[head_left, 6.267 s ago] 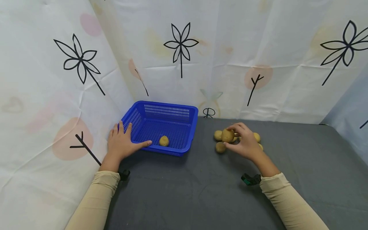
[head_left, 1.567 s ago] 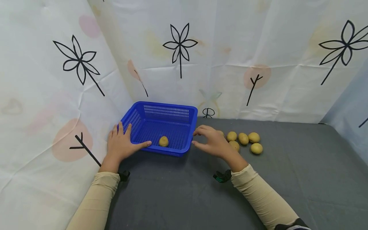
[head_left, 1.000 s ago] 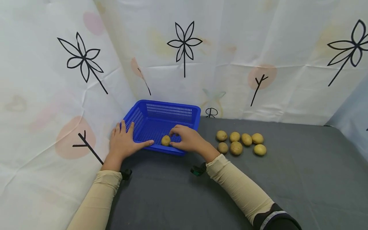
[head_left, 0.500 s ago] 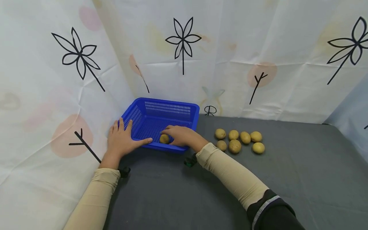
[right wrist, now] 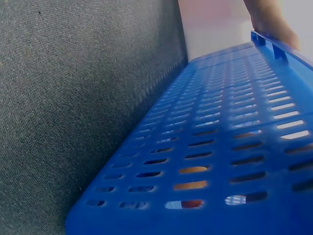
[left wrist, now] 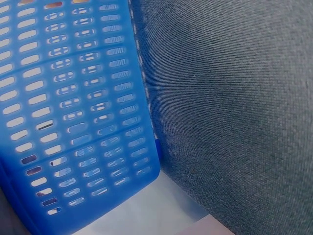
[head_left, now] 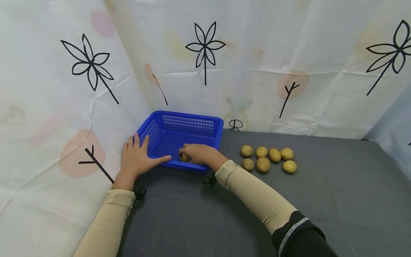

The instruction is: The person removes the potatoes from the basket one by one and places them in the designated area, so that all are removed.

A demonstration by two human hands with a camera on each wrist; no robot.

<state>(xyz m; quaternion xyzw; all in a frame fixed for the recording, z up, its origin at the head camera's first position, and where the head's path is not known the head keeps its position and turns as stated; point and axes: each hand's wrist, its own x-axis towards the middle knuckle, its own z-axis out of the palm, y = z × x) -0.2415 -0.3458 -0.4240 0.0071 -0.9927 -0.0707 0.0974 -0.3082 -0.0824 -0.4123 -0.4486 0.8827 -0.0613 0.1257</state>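
A blue perforated plastic basket (head_left: 219, 134) stands at the back of the grey cloth, left of centre. My left hand (head_left: 136, 159) rests on its front left corner, fingers spread over the left rim and thumb along the front one. Inside the basket, close to the front wall, my right hand (head_left: 203, 154) grips a small yellow potato (head_left: 184, 157), which the fingers mostly cover. The left wrist view shows the slotted basket wall (left wrist: 54, 79) beside the cloth. Through the slots in the right wrist view, bits of yellow-orange show; above the far rim is part of the left hand (right wrist: 274, 22).
Several potatoes (head_left: 263, 165) lie in two loose rows on the grey cloth (head_left: 192, 214), right of the basket. A white printed curtain (head_left: 257, 92) hangs behind and along the left side.
The right hand, earlier holding a potato among those on the cloth, has moved left into the basket and closed round the potato there. The cloth potatoes now lie in rows. The left hand stays put.
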